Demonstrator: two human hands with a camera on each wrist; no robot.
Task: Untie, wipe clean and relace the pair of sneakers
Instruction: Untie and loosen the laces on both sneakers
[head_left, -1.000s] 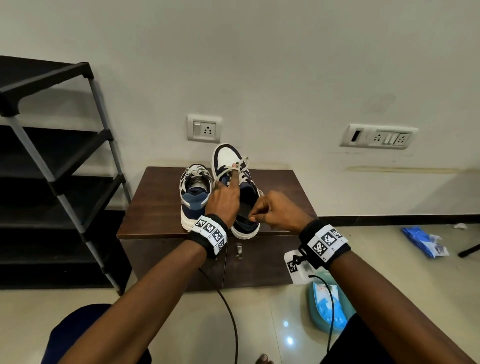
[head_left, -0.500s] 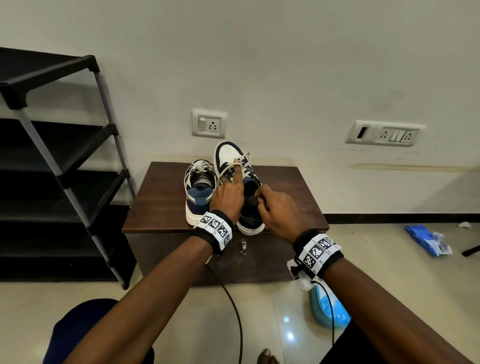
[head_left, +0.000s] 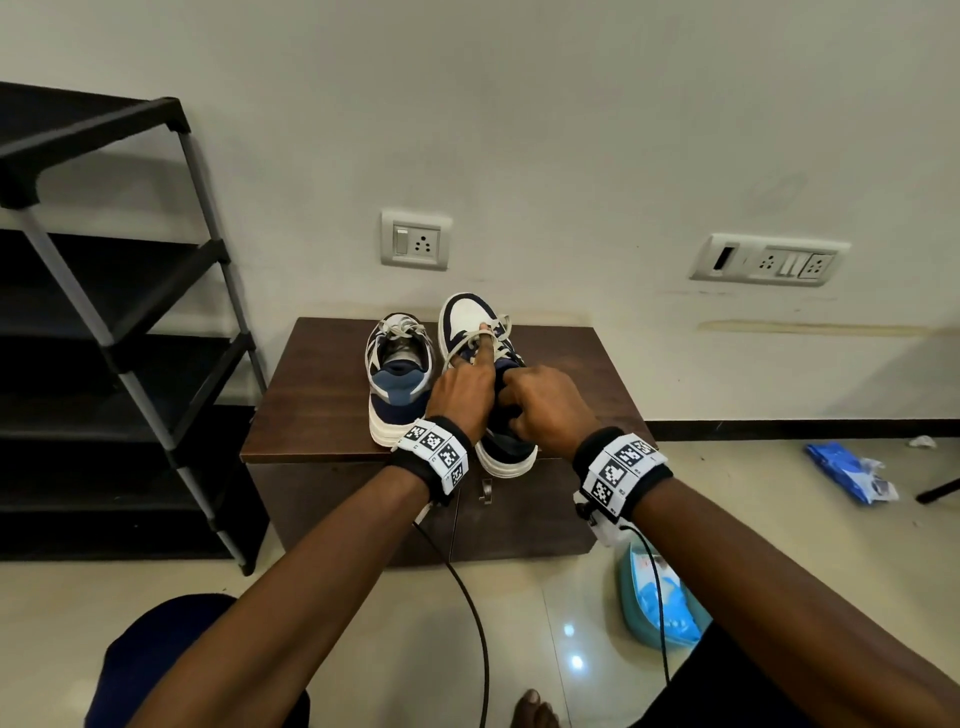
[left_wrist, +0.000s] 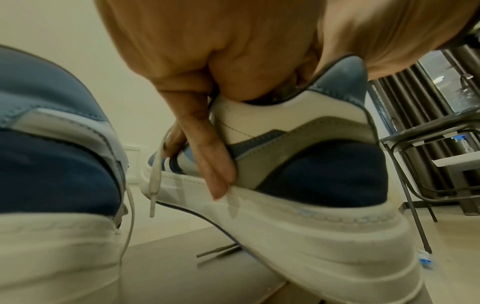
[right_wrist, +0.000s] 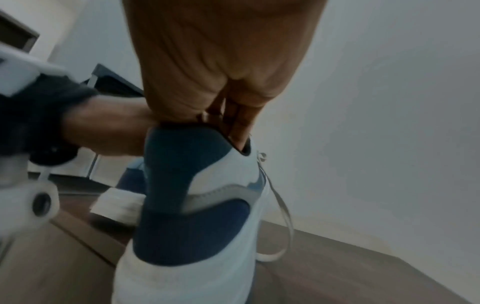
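On the brown cabinet two navy-and-white sneakers sit side by side; the right sneaker is tipped toe-up with its heel at the cabinet's front edge. The left hand clasps its side, index finger hooked under a white lace. The right hand has fingers curled into the collar, holding the heel.

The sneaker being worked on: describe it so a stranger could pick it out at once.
Find the low brown cabinet against the wall, below the white socket. Two navy and white sneakers stand on it side by side; the one meant is the right sneaker. Unlike the flat left sneaker, its toe is tipped up, the left hand hooks its lace and the right hand grips its collar.
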